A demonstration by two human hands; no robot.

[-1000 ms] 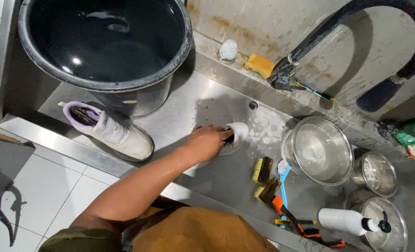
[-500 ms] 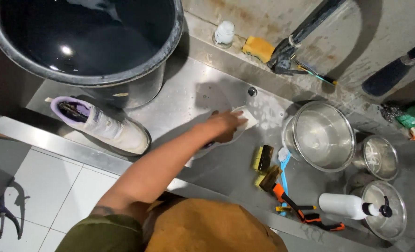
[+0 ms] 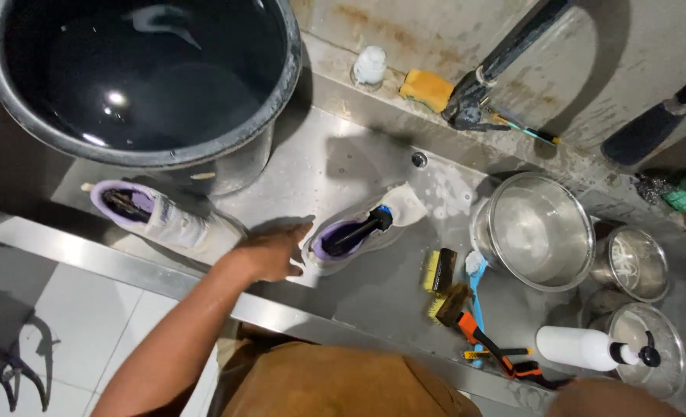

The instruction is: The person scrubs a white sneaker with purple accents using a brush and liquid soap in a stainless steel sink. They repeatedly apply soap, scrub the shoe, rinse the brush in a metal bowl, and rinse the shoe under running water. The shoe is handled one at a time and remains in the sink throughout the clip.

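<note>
A white shoe with a purple lining (image 3: 404,207) lies on the wet steel sink counter (image 3: 335,166). A black brush with a blue tip (image 3: 356,228) sticks out of its opening. My left hand (image 3: 269,255) reaches in from the lower left. Its thumb and fingers are spread apart at the shoe's heel, touching it but closed on nothing. A second white shoe with a purple lining (image 3: 161,218) lies to the left, against a big black tub of water (image 3: 138,77). My right hand is out of sight; only a blurred skin-coloured shape shows at the bottom right edge.
Right of the shoe lie two scrub brushes (image 3: 441,272), an orange-handled tool (image 3: 482,340) and a white squeeze bottle (image 3: 582,347). Steel bowls (image 3: 540,232) stand at the right. A yellow sponge (image 3: 428,89) and a tap hose sit on the back ledge. The counter's front edge runs along tiled floor.
My left hand has drawn back from the top of the shoe to its heel, leaving the brush standing in the opening. The view has moved closer.
</note>
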